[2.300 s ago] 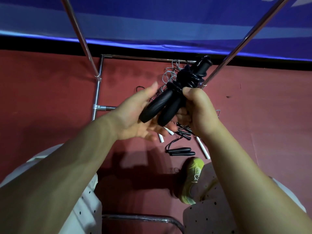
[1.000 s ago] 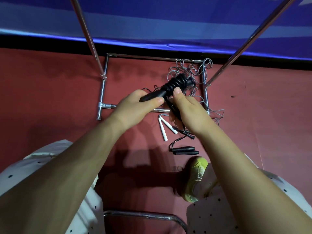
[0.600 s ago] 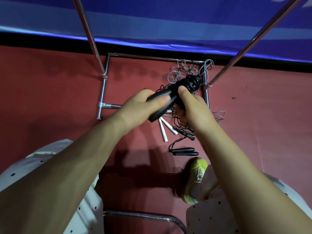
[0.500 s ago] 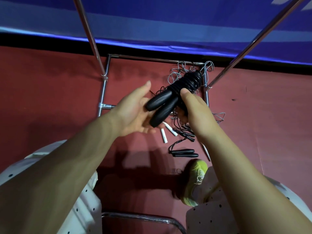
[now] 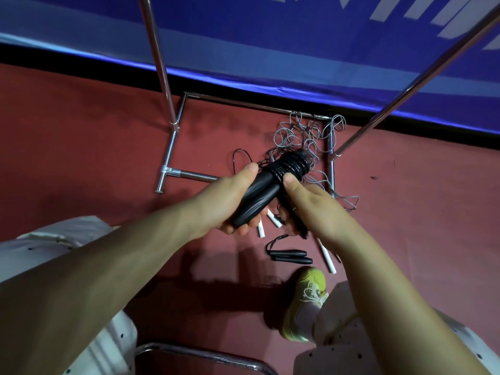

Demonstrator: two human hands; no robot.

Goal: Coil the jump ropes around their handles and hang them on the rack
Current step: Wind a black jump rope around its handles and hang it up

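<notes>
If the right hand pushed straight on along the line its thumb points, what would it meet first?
The right hand has its thumb already against the black rope coils wound on the handles. Beyond them the line looks to run toward the grey rope tangle on the floor, though depth is unclear.

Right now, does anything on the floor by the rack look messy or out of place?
Yes. A tangle of thin grey rope sprawls loose over the corner of the chrome rack base. White slim handles and a pair of small black handles lie scattered on the red floor, none coiled or hung.
</notes>
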